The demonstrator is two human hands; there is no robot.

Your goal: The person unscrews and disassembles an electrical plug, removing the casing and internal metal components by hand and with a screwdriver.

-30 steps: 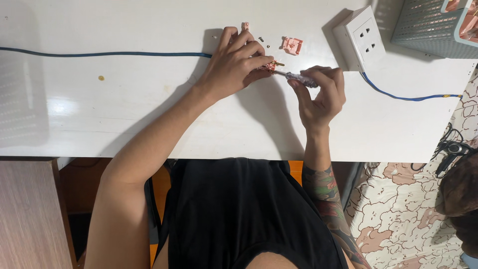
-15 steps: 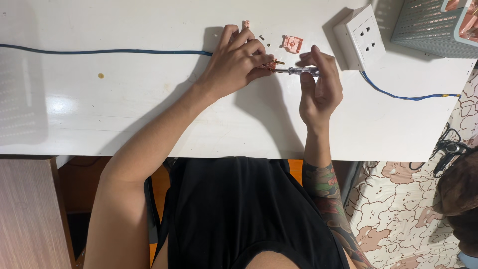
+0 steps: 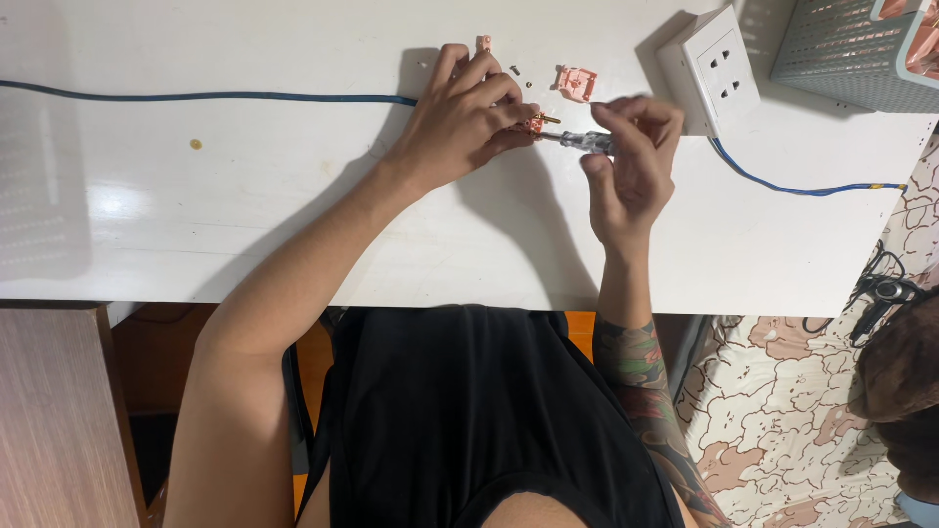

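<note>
White desk (image 3: 293,215) from above, patterned floor off to the right. Nearest the camera is the black shirt, both forearms stretched out over the desk. Right hand (image 3: 631,161) is pinched around a small screwdriver (image 3: 585,142) with a clear handle, tip pointing left into a little pink plug part (image 3: 533,124). Left hand (image 3: 465,122) is curled over that part, fingers clamping it just above the desk. A blue cable (image 3: 215,96) runs in from the left and disappears under the left hand. Just past the hands there's another pink piece (image 3: 575,82) and a few loose screws (image 3: 515,69). Further right sits a white socket (image 3: 709,68) with its own blue lead, and a grey basket (image 3: 841,49) in the corner.
</note>
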